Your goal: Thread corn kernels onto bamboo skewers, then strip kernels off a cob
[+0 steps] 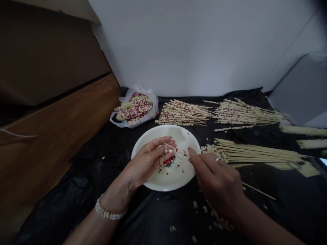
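- Left hand (146, 161): over the white plate, fingers curled inward, pinching a thin bamboo skewer (169, 146) near its tip; a few kernels sit on the skewer, partly hidden by the fingers.
- Pearl-bead bracelet (109, 211) on the left wrist.
- Right hand (216, 178): at the right rim of the plate, thumb and forefinger drawn close; cannot tell whether they pinch anything. Silver ring (218, 159) on one finger.
- White plate (184, 178): lower center of the frame, on black plastic sheeting (63, 200). Corn kernels (163, 169) and a red-and-green printed motif lie under the left hand.
- Loose kernels (217, 217): scattered on the sheeting at lower right.
- Kernel heap (211, 150): just right of the plate, against the tips of a bundle of bare skewers (258, 153).
- Kernel-threaded skewers (182, 113): two rows along the upper middle.
- Red-and-white corn cobs (134, 109): in a white plastic bag (150, 98), upper center-left.
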Action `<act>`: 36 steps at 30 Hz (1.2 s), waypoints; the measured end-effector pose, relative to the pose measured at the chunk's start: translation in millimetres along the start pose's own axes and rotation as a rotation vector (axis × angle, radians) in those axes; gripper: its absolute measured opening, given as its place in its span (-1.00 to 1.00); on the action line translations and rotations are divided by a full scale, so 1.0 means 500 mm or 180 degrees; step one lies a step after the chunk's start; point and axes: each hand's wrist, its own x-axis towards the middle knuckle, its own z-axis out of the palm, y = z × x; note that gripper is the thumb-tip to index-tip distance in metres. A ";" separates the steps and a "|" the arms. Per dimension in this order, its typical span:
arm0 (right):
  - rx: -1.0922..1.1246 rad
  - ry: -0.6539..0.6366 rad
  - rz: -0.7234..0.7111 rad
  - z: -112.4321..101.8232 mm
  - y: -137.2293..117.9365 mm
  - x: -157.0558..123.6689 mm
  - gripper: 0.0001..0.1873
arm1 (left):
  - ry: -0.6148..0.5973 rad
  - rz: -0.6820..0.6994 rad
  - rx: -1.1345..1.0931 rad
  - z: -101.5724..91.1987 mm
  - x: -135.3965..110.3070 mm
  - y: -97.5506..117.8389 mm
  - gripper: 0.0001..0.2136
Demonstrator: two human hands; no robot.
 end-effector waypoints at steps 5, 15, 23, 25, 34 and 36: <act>0.0021 0.0049 0.0026 0.001 0.002 0.003 -0.62 | -0.0031 0.1166 0.1903 -0.005 -0.006 0.000 -0.73; -0.0050 -0.0083 0.0077 0.010 0.005 0.003 -0.65 | -0.0149 0.0733 0.4805 -0.015 -0.020 0.000 -0.62; 0.0000 -0.0132 0.0137 0.007 0.002 0.002 -0.65 | -0.1055 0.0771 0.4945 0.003 -0.034 -0.004 -0.46; 0.0013 -0.0160 0.0148 0.006 0.002 0.003 -0.64 | -0.1180 0.0809 0.4840 0.005 -0.035 -0.009 -0.43; 0.0028 -0.0175 0.0117 0.005 0.002 0.005 -0.63 | -0.1411 0.0943 0.4838 0.017 -0.043 -0.006 -0.51; 0.0045 -0.0174 0.0121 0.005 0.003 0.004 -0.63 | -0.1408 0.0910 0.4877 0.022 -0.046 -0.009 -0.52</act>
